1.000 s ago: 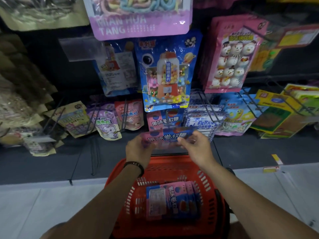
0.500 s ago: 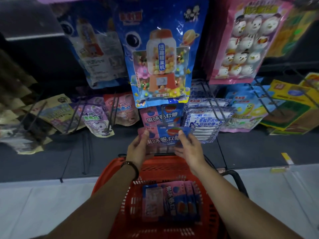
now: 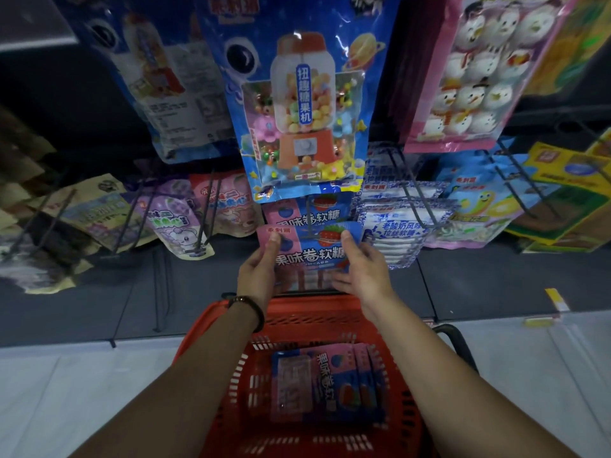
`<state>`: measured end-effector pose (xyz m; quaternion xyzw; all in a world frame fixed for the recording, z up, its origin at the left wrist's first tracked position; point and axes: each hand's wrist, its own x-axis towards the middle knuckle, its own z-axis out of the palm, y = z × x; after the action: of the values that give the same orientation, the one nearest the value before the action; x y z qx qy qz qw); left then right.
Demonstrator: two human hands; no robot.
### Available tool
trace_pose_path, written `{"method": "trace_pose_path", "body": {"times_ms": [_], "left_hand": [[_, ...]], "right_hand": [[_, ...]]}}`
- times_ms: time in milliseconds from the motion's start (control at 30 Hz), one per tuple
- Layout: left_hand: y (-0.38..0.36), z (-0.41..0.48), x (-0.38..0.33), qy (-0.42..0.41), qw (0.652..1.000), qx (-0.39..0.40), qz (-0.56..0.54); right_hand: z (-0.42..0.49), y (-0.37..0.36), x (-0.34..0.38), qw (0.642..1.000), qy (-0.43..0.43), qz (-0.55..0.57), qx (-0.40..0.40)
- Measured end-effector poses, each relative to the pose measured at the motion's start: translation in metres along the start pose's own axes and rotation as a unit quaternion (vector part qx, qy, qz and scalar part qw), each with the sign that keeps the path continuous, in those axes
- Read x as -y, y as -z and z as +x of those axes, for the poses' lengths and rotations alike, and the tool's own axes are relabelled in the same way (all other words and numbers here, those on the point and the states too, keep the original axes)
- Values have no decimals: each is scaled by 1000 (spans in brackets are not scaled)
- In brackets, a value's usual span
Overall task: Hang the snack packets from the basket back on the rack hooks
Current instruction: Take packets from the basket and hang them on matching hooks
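Both hands (image 3: 254, 272) (image 3: 362, 271) had raised packet (image 3: 310, 251) to the hook (image 3: 309, 223), gripping its edges; more packets (image 3: 330, 381) waited in basket (image 3: 205, 328).

Probably shop: snack packets (image 3: 304, 104) on hooks (image 3: 410, 180)

One red basket (image 3: 410, 421) holding a stack of pink-and-blue packets (image 3: 327, 385), number unclear; one matching packet (image 3: 310, 249) held by two hands: left (image 3: 258, 272), right (image 3: 363, 276).

Both hands, left hand (image 3: 261, 269) and right hand (image 3: 362, 271), hold a pink-and-blue snack packet (image 3: 310, 249) at the rack hook (image 3: 309, 214), above the red basket (image 3: 231, 325) holding more packets (image 3: 330, 381).
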<state>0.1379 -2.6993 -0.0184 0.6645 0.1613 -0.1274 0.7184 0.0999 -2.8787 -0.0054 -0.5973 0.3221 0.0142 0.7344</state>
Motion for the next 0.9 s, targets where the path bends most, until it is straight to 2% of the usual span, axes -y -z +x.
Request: {"method": "trace_pose_path", "body": {"times_ms": [333, 533, 700, 900], "left_hand": [[-7, 12, 0, 43, 999, -7, -27], [-17, 22, -5, 50, 998, -18, -31], [-25, 40, -10, 61, 997, -51, -14], [-26, 46, -14, 50, 998, -30, -13]], "right_hand": [[-11, -4, 13, 1000, 6, -3, -10], [10, -2, -6, 997, 64, -50, -11], [20, 3, -13, 992, 62, -107, -17], [3, 9, -5, 977, 58, -202, 26]]}}
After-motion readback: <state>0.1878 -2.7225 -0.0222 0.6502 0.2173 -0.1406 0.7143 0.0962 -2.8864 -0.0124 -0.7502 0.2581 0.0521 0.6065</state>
